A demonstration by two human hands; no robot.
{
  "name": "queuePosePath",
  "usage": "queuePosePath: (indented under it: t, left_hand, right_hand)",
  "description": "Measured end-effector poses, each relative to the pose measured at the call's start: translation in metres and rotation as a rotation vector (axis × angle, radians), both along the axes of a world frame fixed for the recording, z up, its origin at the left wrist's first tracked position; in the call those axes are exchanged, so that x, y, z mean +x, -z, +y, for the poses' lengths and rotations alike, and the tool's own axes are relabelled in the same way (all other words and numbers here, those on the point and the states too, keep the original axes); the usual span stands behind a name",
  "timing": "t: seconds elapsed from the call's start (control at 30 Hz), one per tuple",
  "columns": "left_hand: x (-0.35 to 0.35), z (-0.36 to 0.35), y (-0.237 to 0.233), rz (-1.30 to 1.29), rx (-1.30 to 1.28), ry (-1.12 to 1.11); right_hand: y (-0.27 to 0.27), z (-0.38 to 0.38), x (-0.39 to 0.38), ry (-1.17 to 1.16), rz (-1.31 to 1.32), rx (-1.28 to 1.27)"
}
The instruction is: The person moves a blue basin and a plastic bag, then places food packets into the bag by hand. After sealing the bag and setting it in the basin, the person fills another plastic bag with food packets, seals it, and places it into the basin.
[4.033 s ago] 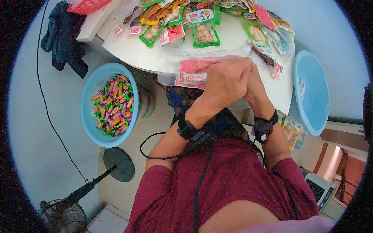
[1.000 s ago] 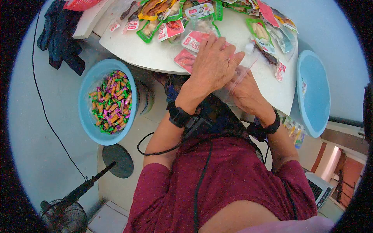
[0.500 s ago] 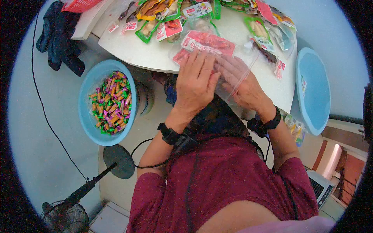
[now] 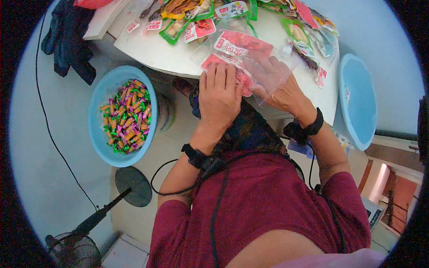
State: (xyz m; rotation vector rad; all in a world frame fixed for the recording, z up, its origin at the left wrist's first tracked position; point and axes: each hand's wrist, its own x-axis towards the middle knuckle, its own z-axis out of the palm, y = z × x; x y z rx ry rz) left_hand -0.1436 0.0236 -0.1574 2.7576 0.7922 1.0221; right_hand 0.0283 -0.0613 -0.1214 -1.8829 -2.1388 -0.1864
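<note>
At the table's near edge, my left hand (image 4: 219, 96) lies over a red-and-white food packet (image 4: 243, 80), its fingers straight and close together on top and the packet showing past its right side. A second red packet (image 4: 248, 43) with white lettering lies just beyond. My right hand (image 4: 279, 82) is behind the film of a clear plastic bag (image 4: 286, 67), its fingers bent and partly veiled by the plastic. The bag reaches over the red packets and hangs past the table edge.
More food packets (image 4: 201, 29) lie across the far side of the white table (image 4: 156, 56). A blue basin (image 4: 96, 129) of small wrapped snacks (image 4: 127, 118) stands left; another blue basin (image 4: 362, 107) is right. A black cable (image 4: 219, 196) runs across my lap. A fan (image 4: 76, 250) is lower left.
My left hand has drawn down and left, uncovering more of the near red packet. My right hand's fingers have bent, and the bag's film has shifted to the right.
</note>
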Motion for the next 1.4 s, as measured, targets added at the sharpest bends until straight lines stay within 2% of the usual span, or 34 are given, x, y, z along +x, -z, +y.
queuePosePath:
  t: [0.2,0.4,0.5,0.63,0.83,1.03,1.13,1.23,1.4]
  left_hand:
    - [0.000,-0.011,0.002,0.053,0.047,-0.130]
    - [-0.003,-0.008,-0.008,0.068,-0.059,-0.082]
    - [0.002,0.000,-0.005,-0.070,0.040,-0.051]
    - [0.014,0.009,-0.018,-0.129,-0.061,0.067]
    - [0.029,0.017,-0.016,-0.093,-0.098,0.042]
    - [0.036,0.021,-0.013,-0.090,-0.090,0.043]
    - [0.037,0.021,-0.013,-0.097,-0.079,0.072]
    - [0.039,0.022,-0.019,-0.089,-0.103,0.108]
    - [0.050,0.018,-0.018,-0.103,-0.143,0.201]
  right_hand:
    - [-0.004,-0.003,-0.025,0.147,0.032,0.008]
    - [-0.007,-0.003,-0.018,0.065,0.050,0.059]
    - [-0.012,0.000,-0.016,0.032,0.006,0.078]
    - [-0.005,0.002,-0.016,-0.021,0.013,0.145]
    - [0.008,-0.002,-0.012,-0.032,0.089,0.085]
    - [0.006,0.001,0.003,-0.166,-0.062,-0.001]
    - [0.005,0.004,0.001,-0.076,-0.057,-0.033]
    - [0.006,0.007,0.004,-0.109,0.013,0.016]
    - [0.012,0.007,0.009,-0.016,0.125,-0.004]
